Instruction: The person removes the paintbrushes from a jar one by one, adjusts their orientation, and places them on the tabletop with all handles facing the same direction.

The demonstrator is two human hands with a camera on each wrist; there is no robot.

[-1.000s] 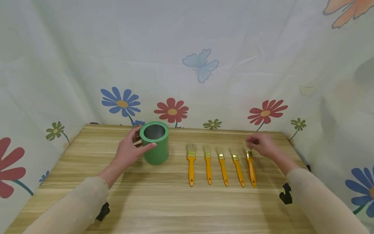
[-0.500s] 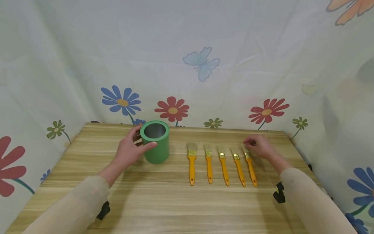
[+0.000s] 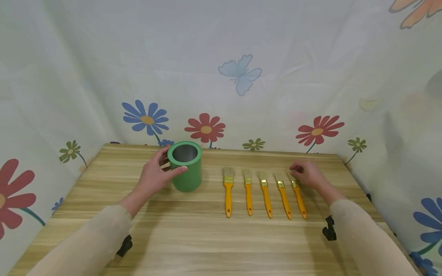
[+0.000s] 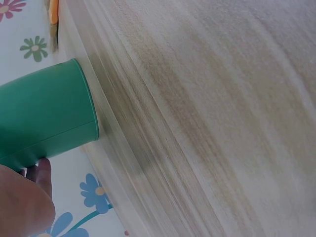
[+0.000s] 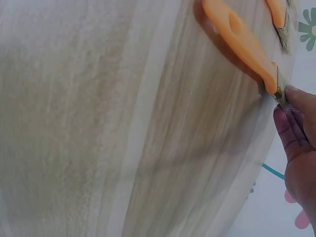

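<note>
A green can (image 3: 188,177) with an open top stands upright at the left of the table in the head view. My left hand (image 3: 155,174) grips it from the left side, thumb across the front and fingers round behind. Several paintbrushes with orange handles lie in a row to its right, bristles toward the back. With thumb and fingers, my right hand (image 3: 309,175) pinches the bristle end of the rightmost paintbrush (image 3: 299,200). In the right wrist view that brush's handle (image 5: 244,44) lies low over the table, and the fingers partly cover its bristles.
The wood-grain table (image 3: 221,245) ends at the back against a white curtain (image 3: 165,57) printed with flowers and a butterfly. The widest paintbrush (image 3: 228,193) lies nearest the can, at the left of the row.
The rightmost paintbrush has turned slightly, its bristle end shifting left with my right hand, so it lies nearer in line with its neighbours. My left hand stays on the can.
</note>
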